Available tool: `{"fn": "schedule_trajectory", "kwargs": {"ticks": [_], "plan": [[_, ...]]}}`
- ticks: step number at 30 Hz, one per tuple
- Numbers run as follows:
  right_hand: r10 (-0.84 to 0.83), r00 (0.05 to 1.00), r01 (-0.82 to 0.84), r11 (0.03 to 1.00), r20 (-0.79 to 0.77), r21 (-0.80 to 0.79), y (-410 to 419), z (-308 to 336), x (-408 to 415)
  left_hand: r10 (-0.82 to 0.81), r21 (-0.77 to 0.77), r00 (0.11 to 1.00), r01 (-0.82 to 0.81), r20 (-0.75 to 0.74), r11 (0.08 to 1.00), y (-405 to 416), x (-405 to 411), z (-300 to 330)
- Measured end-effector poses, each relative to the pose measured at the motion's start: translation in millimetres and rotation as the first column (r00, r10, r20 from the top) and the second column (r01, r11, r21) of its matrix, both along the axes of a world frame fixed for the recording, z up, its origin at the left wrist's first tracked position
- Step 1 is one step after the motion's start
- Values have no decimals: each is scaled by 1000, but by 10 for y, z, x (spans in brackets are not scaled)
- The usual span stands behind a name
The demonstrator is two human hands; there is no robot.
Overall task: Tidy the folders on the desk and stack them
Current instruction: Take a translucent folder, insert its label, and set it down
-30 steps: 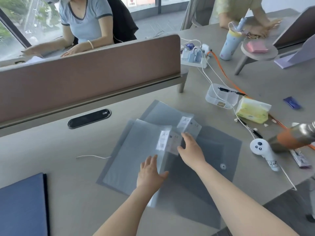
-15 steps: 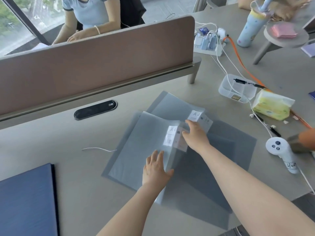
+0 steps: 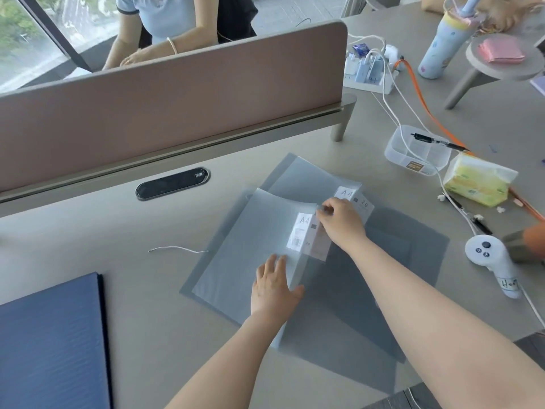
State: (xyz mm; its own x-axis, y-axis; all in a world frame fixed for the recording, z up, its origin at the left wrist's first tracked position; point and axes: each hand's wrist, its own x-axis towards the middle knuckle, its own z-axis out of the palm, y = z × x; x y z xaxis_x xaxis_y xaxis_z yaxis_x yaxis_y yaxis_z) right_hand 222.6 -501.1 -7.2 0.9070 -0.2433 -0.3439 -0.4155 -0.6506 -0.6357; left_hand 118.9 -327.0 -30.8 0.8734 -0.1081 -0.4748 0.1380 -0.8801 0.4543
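Two translucent A4 folders point(image 3: 253, 252) overlapped mid-desk point(image 3: 124, 237): left hand point(image 3: 272, 287) flat, pinning near one; right hand point(image 3: 342, 221) pinching its labelled corner — lift gently, square edges, stack.

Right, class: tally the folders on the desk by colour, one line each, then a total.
Pale translucent grey folders: 2
Dark grey folder: 1
Blue folder: 1
Total: 4
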Motion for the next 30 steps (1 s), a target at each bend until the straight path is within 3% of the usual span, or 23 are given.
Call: {"fn": "schedule_trajectory", "kwargs": {"ticks": [8,20,25,30], "plan": [[-82,973,37,978,214,204,452,525,-123,210,-193,957,-171,198,966,40,60,389],[-3,876,-236,870,483,432,1509,1224,-342,503,-374,786,-372,360,850,707,29,996],[56,820,-358,827,570,433,1907,1376,-427,594,-439,697,-423,401,793,1056,-32,1223],[43,777,-353,855,628,379,2145,1514,-491,645,-545,637,-391,422,742,1491,-7,1467]]}}
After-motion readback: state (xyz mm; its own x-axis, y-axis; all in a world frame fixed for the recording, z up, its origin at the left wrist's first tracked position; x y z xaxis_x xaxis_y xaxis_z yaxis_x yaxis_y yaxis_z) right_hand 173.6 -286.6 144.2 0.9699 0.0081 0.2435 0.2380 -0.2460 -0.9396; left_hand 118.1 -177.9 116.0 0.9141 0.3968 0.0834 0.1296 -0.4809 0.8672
